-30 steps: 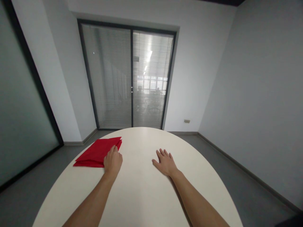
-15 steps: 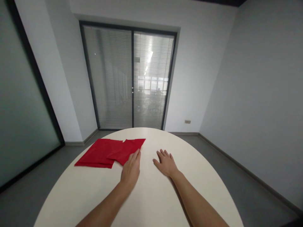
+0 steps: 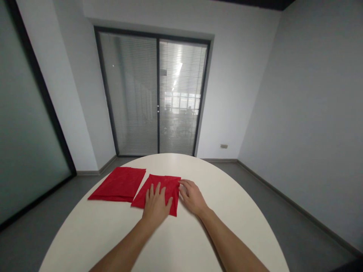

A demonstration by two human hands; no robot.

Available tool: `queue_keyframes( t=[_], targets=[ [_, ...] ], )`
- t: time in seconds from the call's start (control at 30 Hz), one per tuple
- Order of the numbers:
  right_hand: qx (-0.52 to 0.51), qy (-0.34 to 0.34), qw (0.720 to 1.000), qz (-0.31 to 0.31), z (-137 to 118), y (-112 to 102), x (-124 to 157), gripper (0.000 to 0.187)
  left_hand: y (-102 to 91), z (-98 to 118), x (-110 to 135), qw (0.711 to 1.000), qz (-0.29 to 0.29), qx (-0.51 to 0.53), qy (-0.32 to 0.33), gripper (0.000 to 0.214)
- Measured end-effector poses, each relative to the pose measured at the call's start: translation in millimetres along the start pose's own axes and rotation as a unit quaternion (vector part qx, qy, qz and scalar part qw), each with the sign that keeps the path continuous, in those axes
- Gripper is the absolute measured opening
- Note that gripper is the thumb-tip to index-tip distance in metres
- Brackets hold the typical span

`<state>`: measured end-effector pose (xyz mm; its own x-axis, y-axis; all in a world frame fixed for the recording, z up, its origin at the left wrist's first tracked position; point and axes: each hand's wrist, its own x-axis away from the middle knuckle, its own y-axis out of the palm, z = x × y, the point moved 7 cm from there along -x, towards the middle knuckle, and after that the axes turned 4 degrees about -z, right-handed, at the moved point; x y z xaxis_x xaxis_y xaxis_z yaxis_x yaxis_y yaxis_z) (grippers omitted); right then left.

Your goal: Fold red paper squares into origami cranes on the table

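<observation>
Two flat, folded red cloths lie on the white table. My left hand rests on the nearer red cloth with its fingers spread flat. At that cloth's upper right corner, my right hand has its thumb and fingers closed on the edge; the exact grip is partly hidden. To the left, apart from both hands, sits the other red cloth, its layered edge facing me. A narrow strip of table shows between the two cloths.
The round white table has a curved edge all round. Behind it stands a glass partition with blinds in a dark frame. A wall socket is low on the back wall, and a frosted glass panel stands at left.
The nearer cloth has moved right and towards me, off the other cloth. My left hand now lies spread on it. My right hand has shifted left and closed at its corner.
</observation>
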<state>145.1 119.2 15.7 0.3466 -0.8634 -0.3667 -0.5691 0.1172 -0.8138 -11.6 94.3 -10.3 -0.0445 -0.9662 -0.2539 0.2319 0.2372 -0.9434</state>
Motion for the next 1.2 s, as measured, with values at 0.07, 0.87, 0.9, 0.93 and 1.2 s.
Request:
queue_keyframes(
  t=[0.07,0.87,0.9,0.93,1.2],
  targets=[
    [-0.024,-0.014,1.0,-0.007,-12,-1,2,0.044,3.3,7,4,1.0,-0.031,0.002,0.003,0.051],
    [0.094,0.012,0.991,-0.099,-12,18,10,0.05,24.4,28,9,0.988,-0.109,0.025,0.109,0.058],
    [0.089,0.013,0.99,-0.106,-14,21,11,0.051,24.3,29,9,0.988,-0.112,0.017,0.108,0.058],
    [0.086,0.014,0.989,-0.121,-14,25,12,0.052,23.5,30,10,0.988,-0.114,0.01,0.107,0.058],
    [0.114,0.116,0.974,-0.16,9,34,13,0.069,14.7,31,14,0.992,-0.089,0.004,0.093,0.058]
  ],
)
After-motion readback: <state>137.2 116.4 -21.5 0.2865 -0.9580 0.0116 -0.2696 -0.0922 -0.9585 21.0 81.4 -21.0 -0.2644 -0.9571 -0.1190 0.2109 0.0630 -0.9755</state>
